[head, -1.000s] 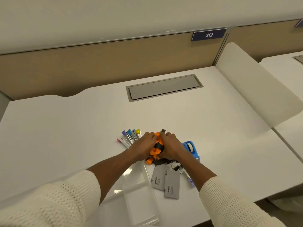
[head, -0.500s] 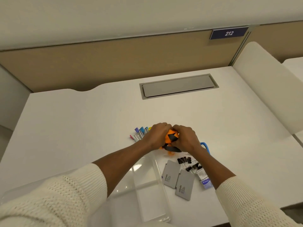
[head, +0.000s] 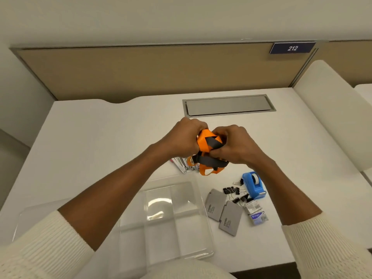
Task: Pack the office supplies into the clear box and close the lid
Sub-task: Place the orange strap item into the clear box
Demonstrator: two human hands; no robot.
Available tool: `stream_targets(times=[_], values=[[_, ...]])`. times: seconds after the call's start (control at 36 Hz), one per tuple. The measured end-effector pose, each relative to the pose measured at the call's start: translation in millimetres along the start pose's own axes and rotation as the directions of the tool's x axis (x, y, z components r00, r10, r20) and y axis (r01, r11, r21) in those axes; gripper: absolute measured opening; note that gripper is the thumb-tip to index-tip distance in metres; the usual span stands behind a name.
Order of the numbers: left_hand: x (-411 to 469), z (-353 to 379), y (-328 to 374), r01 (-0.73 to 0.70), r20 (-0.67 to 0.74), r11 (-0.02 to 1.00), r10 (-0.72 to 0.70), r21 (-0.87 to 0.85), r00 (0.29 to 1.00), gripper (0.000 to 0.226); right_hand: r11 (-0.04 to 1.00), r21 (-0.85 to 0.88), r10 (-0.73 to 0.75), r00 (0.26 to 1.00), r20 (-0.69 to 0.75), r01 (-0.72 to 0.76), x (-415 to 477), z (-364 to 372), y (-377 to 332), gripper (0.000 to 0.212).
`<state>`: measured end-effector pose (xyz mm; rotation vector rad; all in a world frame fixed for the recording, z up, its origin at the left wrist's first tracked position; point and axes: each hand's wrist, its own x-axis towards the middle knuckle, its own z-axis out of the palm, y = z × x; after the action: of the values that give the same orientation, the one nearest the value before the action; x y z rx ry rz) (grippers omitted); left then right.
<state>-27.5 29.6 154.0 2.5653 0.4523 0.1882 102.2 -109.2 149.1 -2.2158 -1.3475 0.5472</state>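
Both hands hold a bundle of orange and black lanyards (head: 208,147) raised above the desk; my left hand (head: 184,136) grips its left side and my right hand (head: 234,147) its right side, loops hanging below. The clear box (head: 181,222) with dividers lies open near the desk's front edge, its lid (head: 38,216) swung out to the left, partly hidden by my left arm. Right of the box lie two grey card packs (head: 223,211), black binder clips (head: 234,193), a blue tape dispenser (head: 253,185) and small packets (head: 256,212). Pens (head: 184,165) lie mostly hidden under the lanyards.
The white desk (head: 100,137) has a grey cable hatch (head: 228,105) at the back. A tan partition (head: 141,71) with a "212" sign (head: 291,48) stands behind it. A white divider panel (head: 332,109) borders the right side.
Both hands have lifted the lanyard bundle off the desk and up away from the pens. The camera view has shifted, so the box and supplies appear lower and more to the right.
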Motion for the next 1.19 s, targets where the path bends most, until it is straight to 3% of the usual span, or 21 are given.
stream_targets(times=[0.17,0.36,0.56,0.61,0.83,1.06,1.19], values=[[-30,-22,-3,0.147,0.087,0.989,-0.148,0.025,0.985,0.024,0.997,0.072,0.013,0.992,0.126,-0.022,-5,13,-28,0.02],[-65,-11,-20,0.335,0.172,0.94,-0.321,-0.059,0.931,0.013,0.992,0.086,0.071,0.963,0.262,-0.097,-7,53,-43,0.022],[-91,37,-35,0.503,0.158,0.85,-0.481,-0.159,0.862,0.02,0.99,-0.055,0.144,0.933,0.329,-0.134,-9,98,-32,0.027],[-98,50,-38,0.531,0.148,0.834,-0.512,-0.148,0.846,0.013,0.986,-0.074,0.164,0.929,0.33,-0.148,-14,108,-28,0.035],[-117,82,-46,0.478,0.213,0.874,-0.452,-0.085,0.866,0.032,0.987,-0.053,0.162,0.914,0.371,-0.153,-31,115,-19,0.061],[-126,75,-49,0.432,0.222,0.9,-0.411,-0.054,0.884,0.064,0.988,-0.086,0.15,0.939,0.309,-0.13,-43,106,-7,0.045],[-135,88,-44,0.308,0.123,0.951,-0.302,-0.034,0.945,0.046,0.971,-0.238,0.102,0.958,0.268,-0.036,-68,130,-6,0.039]])
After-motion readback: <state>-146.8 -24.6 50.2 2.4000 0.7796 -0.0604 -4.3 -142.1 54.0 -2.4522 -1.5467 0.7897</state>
